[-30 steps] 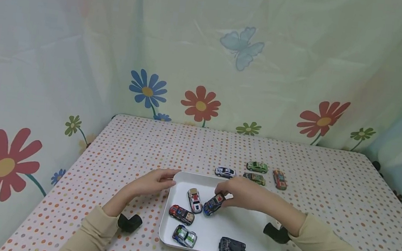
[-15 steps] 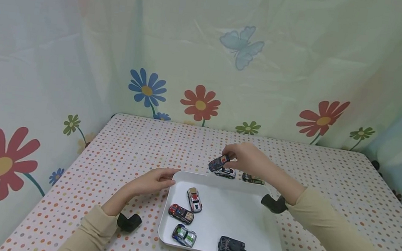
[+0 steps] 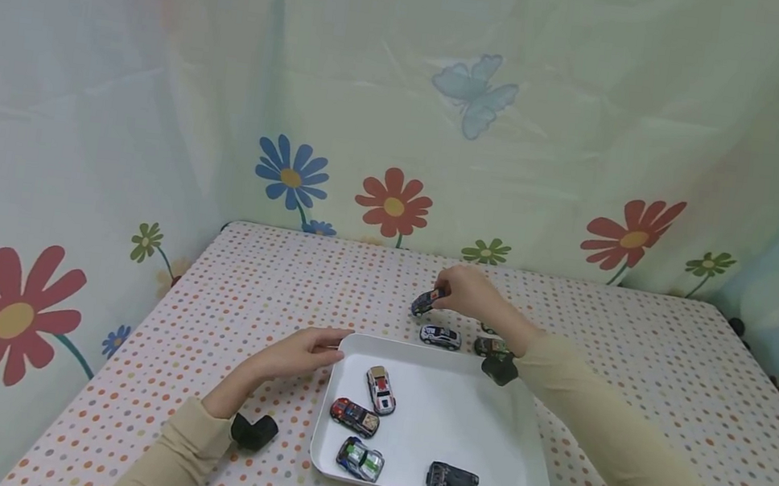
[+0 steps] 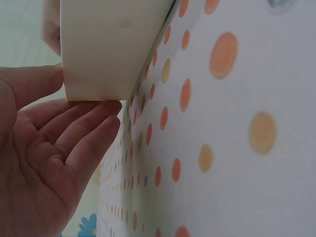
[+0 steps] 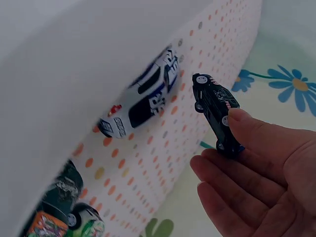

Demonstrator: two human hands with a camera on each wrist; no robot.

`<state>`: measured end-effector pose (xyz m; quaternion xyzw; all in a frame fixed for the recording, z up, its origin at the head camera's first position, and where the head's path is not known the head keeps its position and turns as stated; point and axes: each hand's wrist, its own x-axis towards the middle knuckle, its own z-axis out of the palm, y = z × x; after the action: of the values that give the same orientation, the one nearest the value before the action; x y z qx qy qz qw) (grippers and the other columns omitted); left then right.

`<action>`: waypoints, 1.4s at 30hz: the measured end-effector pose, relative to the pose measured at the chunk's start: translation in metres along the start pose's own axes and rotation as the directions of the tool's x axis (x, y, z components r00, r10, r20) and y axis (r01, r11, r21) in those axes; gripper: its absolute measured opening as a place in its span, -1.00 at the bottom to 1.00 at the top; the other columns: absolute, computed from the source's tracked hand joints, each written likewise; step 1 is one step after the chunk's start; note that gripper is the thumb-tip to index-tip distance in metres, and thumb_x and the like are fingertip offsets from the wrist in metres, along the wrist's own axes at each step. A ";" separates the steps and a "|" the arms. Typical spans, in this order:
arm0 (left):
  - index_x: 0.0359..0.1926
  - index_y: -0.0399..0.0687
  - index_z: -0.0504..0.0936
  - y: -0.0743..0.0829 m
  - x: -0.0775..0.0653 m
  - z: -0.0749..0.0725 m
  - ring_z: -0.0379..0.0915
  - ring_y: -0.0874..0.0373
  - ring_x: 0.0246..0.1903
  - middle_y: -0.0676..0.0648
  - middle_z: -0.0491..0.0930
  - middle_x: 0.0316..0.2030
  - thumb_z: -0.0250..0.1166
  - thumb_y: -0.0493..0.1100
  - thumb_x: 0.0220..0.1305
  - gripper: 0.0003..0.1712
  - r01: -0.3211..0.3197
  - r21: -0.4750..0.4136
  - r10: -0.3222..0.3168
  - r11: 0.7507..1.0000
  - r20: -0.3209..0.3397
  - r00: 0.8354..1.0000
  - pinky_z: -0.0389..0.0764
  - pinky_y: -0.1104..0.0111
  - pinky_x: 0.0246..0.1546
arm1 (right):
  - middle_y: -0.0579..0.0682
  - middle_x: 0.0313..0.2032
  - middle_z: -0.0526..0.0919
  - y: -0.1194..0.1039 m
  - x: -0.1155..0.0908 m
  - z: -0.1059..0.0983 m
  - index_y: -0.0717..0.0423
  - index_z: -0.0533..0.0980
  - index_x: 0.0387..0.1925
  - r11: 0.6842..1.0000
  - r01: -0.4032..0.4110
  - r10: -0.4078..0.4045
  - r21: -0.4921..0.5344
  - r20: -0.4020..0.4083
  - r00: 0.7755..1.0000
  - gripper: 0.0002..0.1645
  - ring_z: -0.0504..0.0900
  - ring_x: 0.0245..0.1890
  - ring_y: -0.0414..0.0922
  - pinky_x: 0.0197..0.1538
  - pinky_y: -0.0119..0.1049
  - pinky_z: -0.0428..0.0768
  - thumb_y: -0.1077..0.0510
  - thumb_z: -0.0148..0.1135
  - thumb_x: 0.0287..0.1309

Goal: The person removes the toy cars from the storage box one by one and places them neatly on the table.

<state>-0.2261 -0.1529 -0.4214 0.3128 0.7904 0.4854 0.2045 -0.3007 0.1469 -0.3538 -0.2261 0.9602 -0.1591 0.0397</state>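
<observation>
My right hand [image 3: 474, 292] pinches a dark toy car [image 3: 423, 303] between thumb and fingers, beyond the far rim of the white tray [image 3: 456, 413]. In the right wrist view the car [image 5: 213, 111] is tilted; whether its wheels touch the table is unclear. A white toy car [image 3: 440, 336] stands just nearer than it. At the tray's far left corner rests my left hand [image 3: 299, 351], its fingers fairly straight and touching the outer wall, as the left wrist view shows. Inside the tray lie a white-and-red car [image 3: 381, 390], a red-and-black car [image 3: 354, 417], a silver-green car [image 3: 360, 459] and a black tank [image 3: 455, 484].
Behind the tray, a green toy car [image 3: 489, 346] is partly covered by the right wrist's black camera [image 3: 500, 368]. Another black camera [image 3: 254, 431] sits at the left wrist. A dotted cloth [image 3: 268, 277] covers the table, and flowered curtains [image 3: 349, 92] surround it.
My right hand has lifted the dark car out of the tray and carried it over the far rim, past the white car. The left hand has stayed at the corner.
</observation>
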 end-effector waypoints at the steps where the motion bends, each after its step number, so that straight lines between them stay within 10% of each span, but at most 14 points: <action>1: 0.36 -0.39 0.11 0.000 0.000 0.000 0.30 -0.11 0.17 -0.32 0.29 0.23 0.01 -0.23 0.43 -0.42 0.000 0.002 0.000 1.000 -0.001 1.000 0.39 0.21 0.11 | -0.04 -0.49 0.58 0.001 0.001 0.002 0.29 0.60 -0.28 1.000 0.002 -0.002 0.001 0.002 1.000 -0.75 0.52 -0.47 -0.14 -0.35 -0.25 0.54 0.23 0.41 -0.01; 23: 0.36 -0.38 0.12 0.002 0.000 0.001 0.30 -0.10 0.17 -0.32 0.30 0.22 0.02 -0.23 0.43 -0.42 0.013 0.003 -0.013 1.000 -0.004 1.000 0.41 0.23 0.09 | -0.03 -0.45 0.58 0.031 -0.007 0.010 0.23 0.59 -0.32 0.973 -0.188 0.208 -0.132 0.156 0.966 -0.79 0.53 -0.41 -0.09 -0.27 -0.17 0.55 0.19 0.39 0.00; 33: 0.36 -0.38 0.13 0.001 0.001 0.001 0.29 -0.10 0.17 -0.31 0.31 0.22 0.02 -0.21 0.43 -0.42 0.013 0.001 -0.013 1.000 -0.011 1.000 0.41 0.25 0.09 | -0.04 -0.48 0.57 0.026 -0.010 0.015 0.23 0.57 -0.30 0.971 -0.151 0.179 -0.185 0.147 0.973 -0.78 0.53 -0.45 -0.10 -0.33 -0.20 0.55 0.21 0.38 0.00; 42: 0.36 -0.41 0.11 0.003 -0.001 0.002 0.29 -0.11 0.17 -0.33 0.30 0.22 0.01 -0.23 0.43 -0.42 0.000 -0.010 0.000 1.000 -0.001 1.000 0.42 0.26 0.08 | 0.13 -0.11 0.61 0.000 -0.021 0.010 0.24 0.53 0.00 0.962 -0.048 0.064 -0.268 0.055 0.996 -0.62 0.60 -0.16 0.02 -0.25 -0.15 0.61 0.18 0.28 0.15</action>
<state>-0.2237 -0.1512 -0.4190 0.3117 0.7881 0.4895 0.2054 -0.2808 0.1535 -0.3633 -0.2070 0.9772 -0.0200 0.0435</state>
